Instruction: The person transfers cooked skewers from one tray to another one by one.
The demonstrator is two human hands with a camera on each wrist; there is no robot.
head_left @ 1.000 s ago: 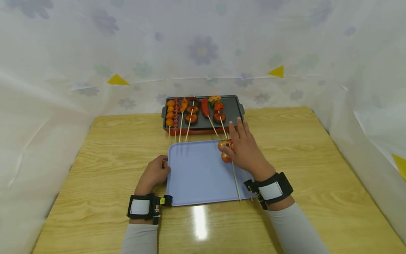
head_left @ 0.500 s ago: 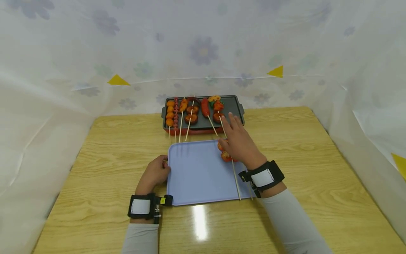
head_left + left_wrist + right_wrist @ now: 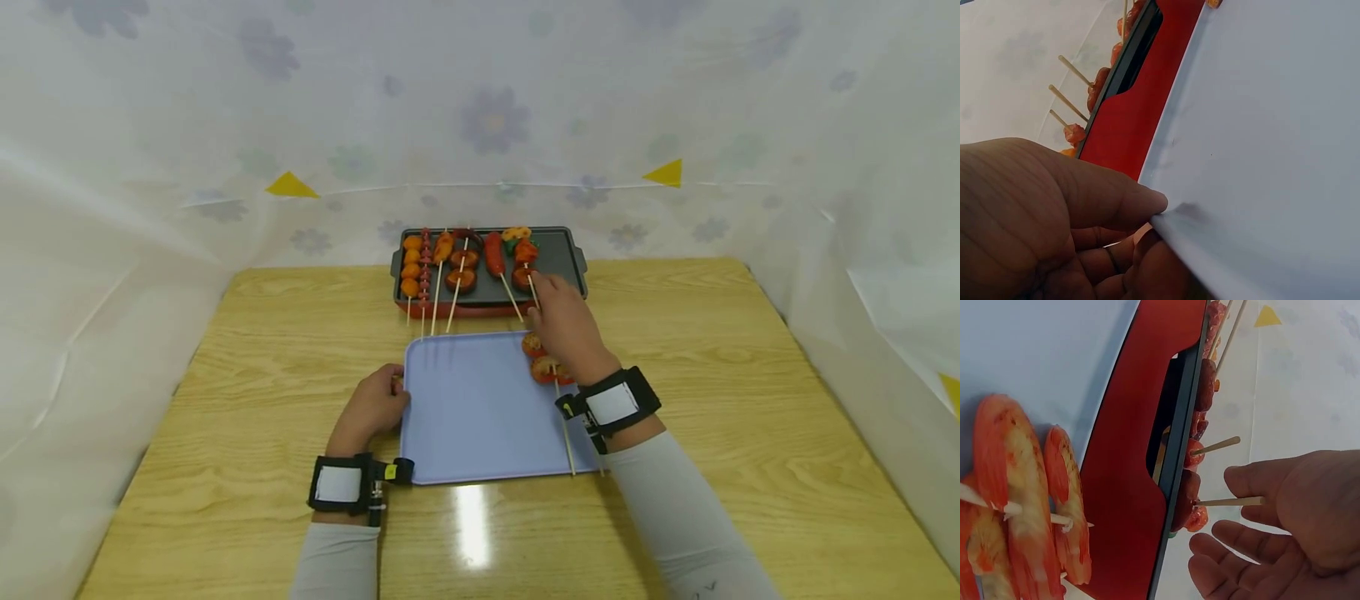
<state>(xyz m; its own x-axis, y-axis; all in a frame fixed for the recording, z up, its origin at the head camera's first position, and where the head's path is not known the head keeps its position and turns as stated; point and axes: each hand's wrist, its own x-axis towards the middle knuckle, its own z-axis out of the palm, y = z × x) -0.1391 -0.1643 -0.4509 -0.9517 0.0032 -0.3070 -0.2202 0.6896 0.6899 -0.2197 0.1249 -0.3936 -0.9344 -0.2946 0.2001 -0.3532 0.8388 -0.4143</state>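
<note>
My left hand point(image 3: 372, 401) holds the left edge of a pale lavender tray point(image 3: 480, 417); in the left wrist view the thumb point(image 3: 1141, 203) lies on top of the rim with fingers curled underneath. My right hand point(image 3: 567, 323) is over the front edge of the grill pan, at the stick of a skewer point(image 3: 524, 275) with mushroom and reddish pieces. In the right wrist view this skewer's stick point(image 3: 1232, 502) passes between thumb and fingers, with gaps on both sides. Shrimp skewers point(image 3: 547, 369) lie on the tray's right side, partly hidden by the right hand and wrist.
The dark grill pan point(image 3: 558, 250) with a red base stands at the back, just behind the tray. It bears several skewers, among them orange balls point(image 3: 411, 267), a sausage point(image 3: 495, 254) and mushrooms point(image 3: 461, 280). A flowered white curtain point(image 3: 480, 108) hangs behind the wooden table point(image 3: 247, 375).
My right hand has moved left and forward from above the shrimp skewers to the mushroom skewer's stick, its fingers bending downward. My left hand stays at the tray edge. The view has shifted slightly.
</note>
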